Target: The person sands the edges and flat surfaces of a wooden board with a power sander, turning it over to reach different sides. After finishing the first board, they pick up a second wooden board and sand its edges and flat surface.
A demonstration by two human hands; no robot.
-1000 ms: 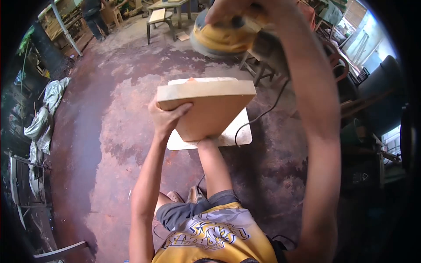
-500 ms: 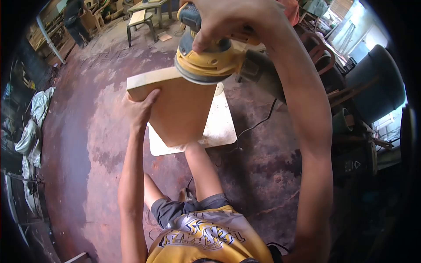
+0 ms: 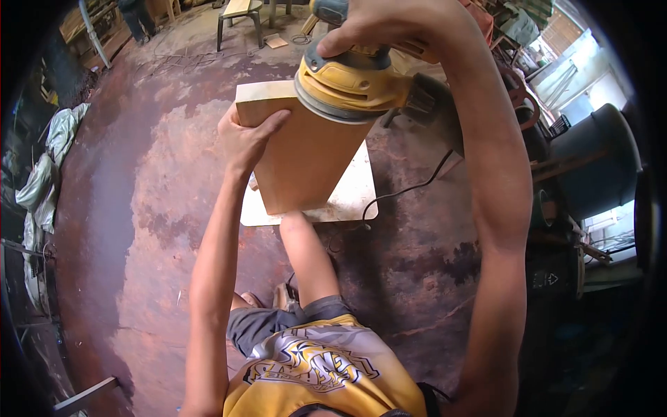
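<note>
Left hand [image 3: 244, 141] fingers [image 3: 269, 123] clamp board [image 3: 302, 170] upright, steadying it. My right hand [image 3: 389, 24] grips sander [image 3: 347, 87], pad on board's edge.

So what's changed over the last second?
The right hand brought the yellow orbital sander down from above the wooden board onto its upper end. The left hand kept holding the board's edge; the pale panel stayed on the floor beneath.

One corner of the tan wooden board [image 3: 299, 167] is covered by the round yellow sander [image 3: 347, 87], whose top is hidden under the right hand [image 3: 389, 24]. The pale flat panel [image 3: 356, 194] is partly concealed behind the board.
</note>
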